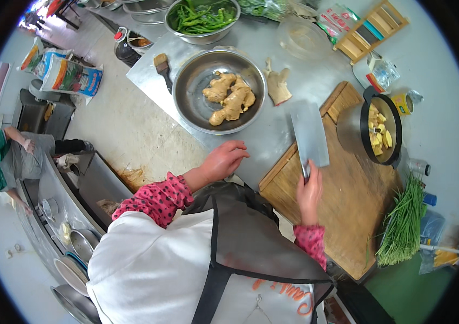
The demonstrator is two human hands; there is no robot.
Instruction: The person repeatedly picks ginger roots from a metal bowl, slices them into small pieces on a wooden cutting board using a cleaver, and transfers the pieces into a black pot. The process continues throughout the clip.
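Note:
My right hand (310, 192) grips the handle of a Chinese cleaver (310, 131), its broad blade reaching over the edge of a thick wooden chopping board (335, 214). Fingers loosely apart and holding nothing, my left hand (225, 161) hovers just below a steel bowl (181, 103). Knobbly ginger roots (233, 99) lie in that bowl. On the board's far side stands a deep metal pot (351, 131) with a black rim, tilted in the fisheye view, containing pale yellow cut pieces (377, 139).
A glove (279, 87) and a brush (162, 69) flank the ginger bowl on the steel table (152, 83). Behind it sits a bowl of green peppers (203, 18). Long green chives (403, 222) lie right of the board. Another person (31, 156) stands at a counter far left.

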